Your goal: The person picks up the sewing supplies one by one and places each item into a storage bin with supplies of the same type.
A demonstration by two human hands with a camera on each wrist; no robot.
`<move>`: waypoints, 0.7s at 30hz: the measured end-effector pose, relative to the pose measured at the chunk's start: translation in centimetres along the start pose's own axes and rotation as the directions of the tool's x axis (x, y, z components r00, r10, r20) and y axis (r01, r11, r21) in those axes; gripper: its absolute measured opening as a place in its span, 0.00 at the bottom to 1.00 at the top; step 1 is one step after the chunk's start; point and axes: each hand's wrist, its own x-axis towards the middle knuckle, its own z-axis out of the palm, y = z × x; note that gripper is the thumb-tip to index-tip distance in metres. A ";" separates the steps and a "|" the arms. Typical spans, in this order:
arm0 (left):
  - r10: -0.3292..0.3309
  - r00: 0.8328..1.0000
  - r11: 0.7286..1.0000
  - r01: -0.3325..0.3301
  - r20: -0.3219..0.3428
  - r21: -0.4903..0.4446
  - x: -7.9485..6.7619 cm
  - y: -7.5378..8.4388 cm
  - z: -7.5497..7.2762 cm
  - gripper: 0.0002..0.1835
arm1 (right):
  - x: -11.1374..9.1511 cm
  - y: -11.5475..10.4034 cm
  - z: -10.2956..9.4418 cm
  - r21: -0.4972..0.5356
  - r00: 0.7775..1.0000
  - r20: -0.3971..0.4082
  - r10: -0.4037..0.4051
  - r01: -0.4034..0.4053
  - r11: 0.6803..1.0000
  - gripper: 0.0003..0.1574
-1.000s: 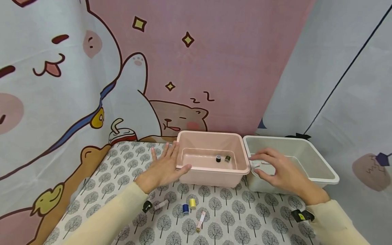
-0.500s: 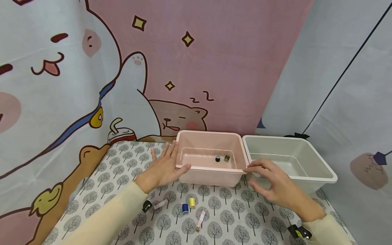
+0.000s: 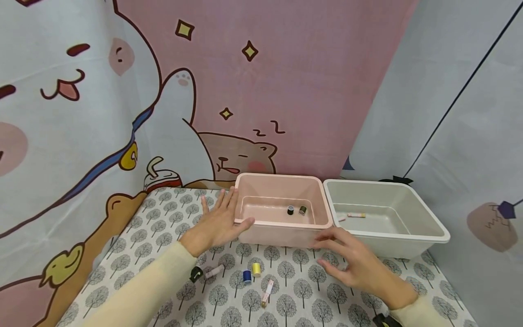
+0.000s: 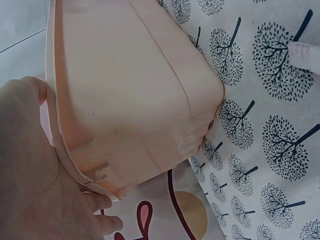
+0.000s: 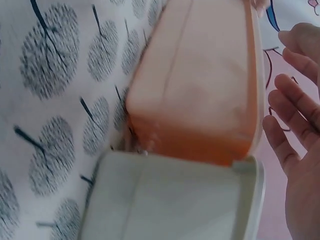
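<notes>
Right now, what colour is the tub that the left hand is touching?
Pale pink; the tub shows best in the head view.

Cream sleeves (image 3: pixel 143 286) with small black devices (image 3: pixel 196 274), apparently wrist-worn

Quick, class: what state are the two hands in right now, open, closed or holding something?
Left hand: open, fingers spread against the pink bin.
Right hand: open, holding nothing.

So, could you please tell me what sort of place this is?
Probably a makeshift indoor work corner, judging by the cartoon backdrop, the tree-print cloth and a pink bin beside a grey bin.
</notes>
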 end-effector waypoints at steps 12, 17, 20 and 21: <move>-0.006 1.000 1.000 0.006 -0.004 -0.006 -0.1 -0.4 0.4 0.64 | -0.7 -2.4 4.1 0.018 0.974 0.207 0.093 -0.099 0.995 0.37; -0.001 1.000 1.000 0.001 -0.007 -0.004 0.0 -0.3 0.4 0.65 | -0.7 -3.0 5.5 0.029 0.946 0.295 0.134 -0.149 0.988 0.34; 0.001 1.000 1.000 -0.001 -0.008 -0.001 0.2 -0.2 0.2 0.65 | -0.3 -3.4 6.4 0.029 0.919 0.359 0.164 -0.187 0.982 0.31; 0.001 1.000 1.000 -0.001 -0.007 0.000 0.2 -0.1 0.1 0.65 | -0.2 -3.6 6.7 0.036 0.908 0.382 0.172 -0.200 0.979 0.31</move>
